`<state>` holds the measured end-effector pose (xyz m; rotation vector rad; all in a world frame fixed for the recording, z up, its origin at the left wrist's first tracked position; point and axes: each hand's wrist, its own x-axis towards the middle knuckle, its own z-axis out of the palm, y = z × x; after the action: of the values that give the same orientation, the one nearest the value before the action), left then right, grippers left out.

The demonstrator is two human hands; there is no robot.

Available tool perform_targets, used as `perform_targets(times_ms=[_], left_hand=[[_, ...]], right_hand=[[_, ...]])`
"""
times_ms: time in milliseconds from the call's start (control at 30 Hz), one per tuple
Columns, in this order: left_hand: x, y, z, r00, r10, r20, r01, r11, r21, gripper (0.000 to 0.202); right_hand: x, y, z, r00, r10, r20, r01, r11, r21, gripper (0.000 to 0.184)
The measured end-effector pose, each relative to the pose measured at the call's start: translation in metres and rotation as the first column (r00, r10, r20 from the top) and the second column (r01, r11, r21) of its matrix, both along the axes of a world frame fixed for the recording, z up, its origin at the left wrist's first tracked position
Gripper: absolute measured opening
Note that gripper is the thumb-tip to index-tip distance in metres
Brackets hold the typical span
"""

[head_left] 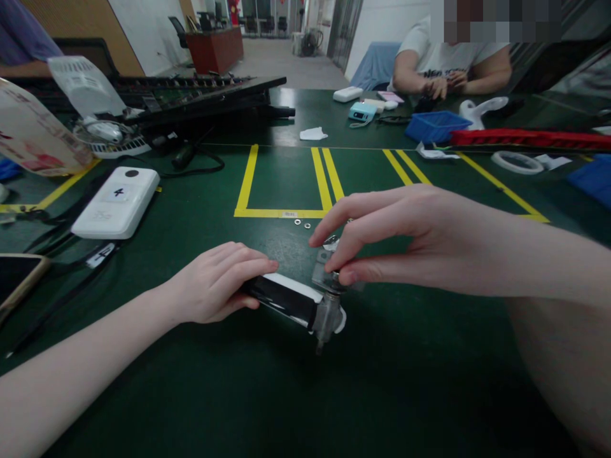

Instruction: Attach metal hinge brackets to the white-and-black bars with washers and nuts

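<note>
"Black bar [286, 302], held at its left end: that's what I see from here. The left grip [210, 286] is closed around it, fingers over the top."

"And the other end?"

"Slants down to the right, to a grey metal fitting [328, 313] standing across it. I can't tell whether the bar touches the surface [214, 394] or hangs just over it."

"What about the right grip [405, 229]?"

"Above the fitting, thumb and fingers gathered at its upper end, beside a flat grey plate [323, 267]. Whether they're pinching something or only touching, I can't tell; the fingers hide it."

"Anything small lying close by?"

"Two little rings [302, 224], just beyond the plate, near the yellow tape [281, 214] marked out on the green."

"Over to the left I see a white case [112, 213] with a 4 on it, and black straps [83, 277] running beside it."

"Farther off, on the right, there's a white ring [517, 163], a red strip [525, 138] and a blue tray [436, 127]."

"And behind that tray, another person [453, 70] in a white shirt, hands brought together over the far side."
</note>
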<state>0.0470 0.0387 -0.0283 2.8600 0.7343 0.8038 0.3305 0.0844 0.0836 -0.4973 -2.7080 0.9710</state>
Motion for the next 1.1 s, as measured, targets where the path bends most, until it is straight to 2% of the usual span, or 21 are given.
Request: perform_targets(times_ms=[300,700,900,1100], left_hand=[[-0.0016,0.0015,-0.0036,0.998,0.045,0.044,-0.043,0.998,-0.048,0.038],[-0.0008,-0.0013,0.0,0.998,0.057,-0.019,-0.058,0.997,-0.042,0.037],[-0.0014,0.0022,-0.0014,0.999,0.033,0.019,-0.032,0.999,-0.024,0.037],[-0.0027,0.002,-0.0026,0.999,0.04,-0.012,-0.04,0.999,-0.023,0.037]], right_hand=[[0.0037,0.0017,0.0009,1.0,-0.011,-0.022,0.012,0.999,0.05,0.021],[0.0,0.0027,-0.0001,1.0,-0.003,-0.015,0.002,1.0,-0.029,0.012],[0.0001,0.0048,-0.0018,0.997,-0.003,-0.072,0.0,0.999,-0.045,0.019],[0.0004,0.0085,-0.0064,0.999,0.022,-0.044,-0.024,0.998,-0.055,0.013]])
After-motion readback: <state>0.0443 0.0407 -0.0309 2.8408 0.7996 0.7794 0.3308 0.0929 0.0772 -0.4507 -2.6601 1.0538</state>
